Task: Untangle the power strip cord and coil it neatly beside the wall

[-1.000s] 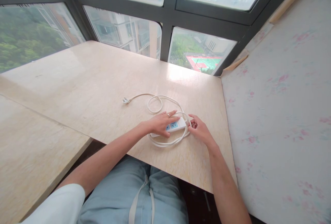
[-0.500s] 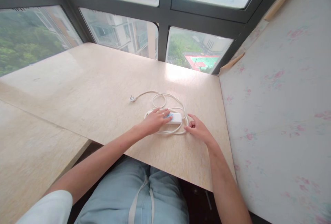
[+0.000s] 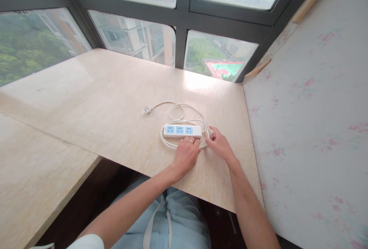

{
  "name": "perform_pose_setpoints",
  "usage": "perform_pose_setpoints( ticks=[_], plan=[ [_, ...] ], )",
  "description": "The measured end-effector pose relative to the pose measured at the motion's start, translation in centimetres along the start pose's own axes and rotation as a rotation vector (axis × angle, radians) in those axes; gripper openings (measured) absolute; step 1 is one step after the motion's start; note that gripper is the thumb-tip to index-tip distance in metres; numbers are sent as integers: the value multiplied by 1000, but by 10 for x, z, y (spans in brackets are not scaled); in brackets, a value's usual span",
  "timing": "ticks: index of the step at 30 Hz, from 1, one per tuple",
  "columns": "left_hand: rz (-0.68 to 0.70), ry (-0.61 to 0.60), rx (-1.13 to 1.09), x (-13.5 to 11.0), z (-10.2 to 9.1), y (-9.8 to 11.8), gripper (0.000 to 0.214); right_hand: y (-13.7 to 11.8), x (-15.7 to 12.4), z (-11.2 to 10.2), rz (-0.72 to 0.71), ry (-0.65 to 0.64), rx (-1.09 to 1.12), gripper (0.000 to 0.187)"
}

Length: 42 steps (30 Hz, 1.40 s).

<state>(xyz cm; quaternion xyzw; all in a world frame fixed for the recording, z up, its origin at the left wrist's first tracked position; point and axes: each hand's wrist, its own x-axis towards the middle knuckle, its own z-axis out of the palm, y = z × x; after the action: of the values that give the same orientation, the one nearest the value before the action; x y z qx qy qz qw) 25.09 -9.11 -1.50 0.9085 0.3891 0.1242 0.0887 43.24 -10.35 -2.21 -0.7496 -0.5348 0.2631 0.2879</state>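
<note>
A white power strip (image 3: 197,131) with three blue socket faces lies on the wooden tabletop. Its cream power cord (image 3: 161,136) loops around it in a loose coil, and the plug (image 3: 147,110) rests at the far left end. My left hand (image 3: 186,155), a ring on one finger, is bent down at the strip's near edge. Its fingers are closed over the near side of the coil, with the fingertips partly hidden. At the coil's right side, my right hand (image 3: 220,144) has its thumb and curled fingers on the cord.
Windows with a dark frame (image 3: 180,42) border the far side of the tabletop (image 3: 115,88). A flower-patterned wall (image 3: 310,126) stands close on the right. A second wooden board (image 3: 43,172) lies at the left, with a dark gap before my legs.
My left hand has come off the top of the power strip and moved right and nearer, to the cord at its near edge. All three sockets now show. My right hand has barely moved.
</note>
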Motion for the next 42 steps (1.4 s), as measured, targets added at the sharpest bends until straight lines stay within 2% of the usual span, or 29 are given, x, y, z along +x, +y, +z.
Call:
perform_pose_setpoints(
  ticks=[5, 13, 16, 22, 25, 29, 31, 34, 38, 42],
  plan=[
    [68, 33, 15, 1, 10, -9, 13, -3, 1, 3, 8, 89, -22, 64],
    [249, 76, 8, -18, 0, -31, 13, -7, 0, 10, 11, 204, -75, 65],
    [278, 99, -15, -26, -5, -45, 17, 1, 3, 7, -15, 225, -37, 63],
    [399, 69, -113, -55, -21, -87, 23, 32, 14, -12, 25, 407, -123, 60],
    [450, 49, -132, -68, -32, -106, 26, 34, 16, -8, -34, 368, -49, 53],
    [477, 52, -135, -75, -45, -123, 29, 18, 14, 9, -179, 258, 65, 43],
    [467, 38, -126, -78, -49, -132, 32, 9, 12, 15, -225, 203, 22, 46],
    [431, 56, -110, -84, -51, -147, 35, 1, 10, 18, -229, 153, -68, 39],
    [422, 116, -119, -94, -51, -163, 29, -1, 12, 18, -173, 227, -118, 39],
    [450, 143, -124, -95, -55, -164, 27, -2, 16, 20, -78, 332, -43, 37]
  ],
)
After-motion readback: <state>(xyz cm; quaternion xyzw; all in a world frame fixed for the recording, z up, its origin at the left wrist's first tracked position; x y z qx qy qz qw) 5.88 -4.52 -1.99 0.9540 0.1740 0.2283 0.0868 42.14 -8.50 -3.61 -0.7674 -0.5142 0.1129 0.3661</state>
